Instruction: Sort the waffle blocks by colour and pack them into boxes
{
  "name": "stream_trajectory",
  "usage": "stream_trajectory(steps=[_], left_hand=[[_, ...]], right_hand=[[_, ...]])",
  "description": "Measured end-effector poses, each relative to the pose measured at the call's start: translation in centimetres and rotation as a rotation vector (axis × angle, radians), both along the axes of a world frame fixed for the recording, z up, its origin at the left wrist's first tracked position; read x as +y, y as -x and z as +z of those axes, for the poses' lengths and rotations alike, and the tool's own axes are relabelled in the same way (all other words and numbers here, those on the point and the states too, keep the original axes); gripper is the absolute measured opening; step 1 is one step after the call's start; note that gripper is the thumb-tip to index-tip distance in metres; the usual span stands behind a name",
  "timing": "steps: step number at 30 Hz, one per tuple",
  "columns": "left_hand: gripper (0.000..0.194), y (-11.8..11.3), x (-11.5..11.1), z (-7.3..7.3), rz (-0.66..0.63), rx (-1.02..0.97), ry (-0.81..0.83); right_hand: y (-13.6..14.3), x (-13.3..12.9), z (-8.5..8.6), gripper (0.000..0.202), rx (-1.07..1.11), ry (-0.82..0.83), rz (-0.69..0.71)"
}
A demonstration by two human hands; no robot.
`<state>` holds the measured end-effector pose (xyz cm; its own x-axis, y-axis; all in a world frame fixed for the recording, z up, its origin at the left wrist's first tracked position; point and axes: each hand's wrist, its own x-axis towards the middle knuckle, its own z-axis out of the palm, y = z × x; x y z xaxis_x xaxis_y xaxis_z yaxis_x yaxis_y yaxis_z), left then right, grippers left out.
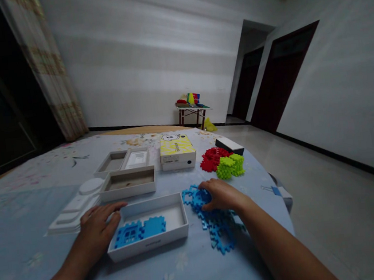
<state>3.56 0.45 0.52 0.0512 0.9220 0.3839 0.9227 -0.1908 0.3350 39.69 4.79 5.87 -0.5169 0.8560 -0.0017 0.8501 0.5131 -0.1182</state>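
Observation:
A white open box (182,223) lies before me with blue interlocking toy pieces (153,227) at its left side, flat on the bottom. My left hand (98,222) grips the left wall of this box, index finger along its back corner and thumb at the rim. To the right of the box is a loose pile of blue interlocking pieces (224,238), some with round openings. My right hand (217,194) reaches down on the far part of that pile, thumb and fingers closed round a blue piece. The palm hides part of it.
Behind stand a second open box (129,193), a white tray insert (72,210) and a yellow-and-white carton (177,152). Red pieces (213,158), green pieces (230,166) and a black-and-white box (229,145) lie back right. A clip (274,190) holds the tablecloth's right edge.

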Motion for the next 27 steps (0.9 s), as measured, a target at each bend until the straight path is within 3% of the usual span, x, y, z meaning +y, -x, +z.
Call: stream_trajectory(steps=[5, 10, 15, 21, 24, 27], left_hand=[[0.038, -0.7, -0.4, 0.8, 0.009, -0.041, 0.039], [0.037, -0.7, -0.3, 0.8, 0.009, -0.056, 0.025], [0.036, -0.5, -0.2, 0.2, 0.002, -0.071, 0.007], [0.039, -0.6, -0.3, 0.1, -0.033, -0.097, -0.007], [0.041, -0.7, -0.4, 0.2, -0.030, -0.100, -0.020], [0.043, -0.8, -0.6, 0.2, -0.030, -0.105, -0.021]], right_hand=[[0.1, -0.1, -0.3, 0.057, -0.033, -0.043, 0.036], [-0.3, 0.3, -0.9, 0.058, 0.045, -0.047, 0.041], [0.0, -0.1, 0.6, 0.054, 0.271, -0.055, 0.009], [5.7, -2.1, 3.2, 0.057, 0.428, -0.019, 0.293], [9.8, -2.5, 3.0, 0.062, 0.344, 0.014, 0.439], [13.1, -2.3, 2.2, 0.066, 0.226, 0.009, 0.464]])
